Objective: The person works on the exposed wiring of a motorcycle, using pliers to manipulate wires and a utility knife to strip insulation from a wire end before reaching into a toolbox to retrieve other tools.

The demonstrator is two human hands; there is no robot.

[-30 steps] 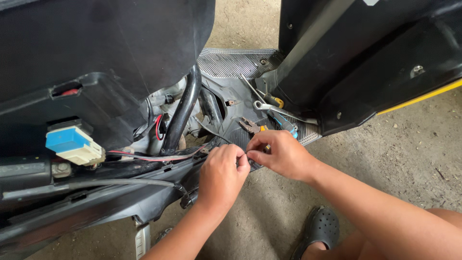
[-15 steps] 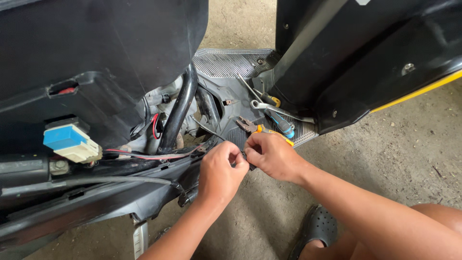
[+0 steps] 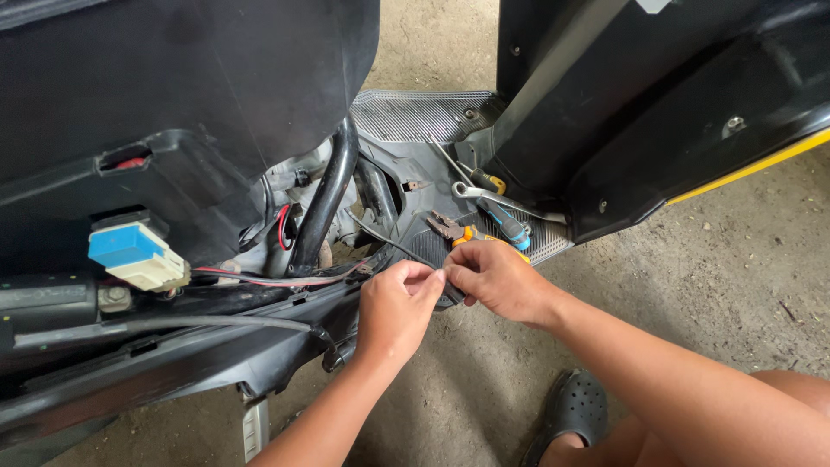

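Between both hands' fingertips, thin black wire (image 3: 393,244), left hand (image 3: 393,307), right hand (image 3: 497,281)

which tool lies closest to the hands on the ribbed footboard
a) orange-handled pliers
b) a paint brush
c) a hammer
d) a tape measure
a: the orange-handled pliers lie on the ribbed footboard just above the right hand and left hand, whose fingertips meet; a wrench and a blue-handled screwdriver lie farther back.
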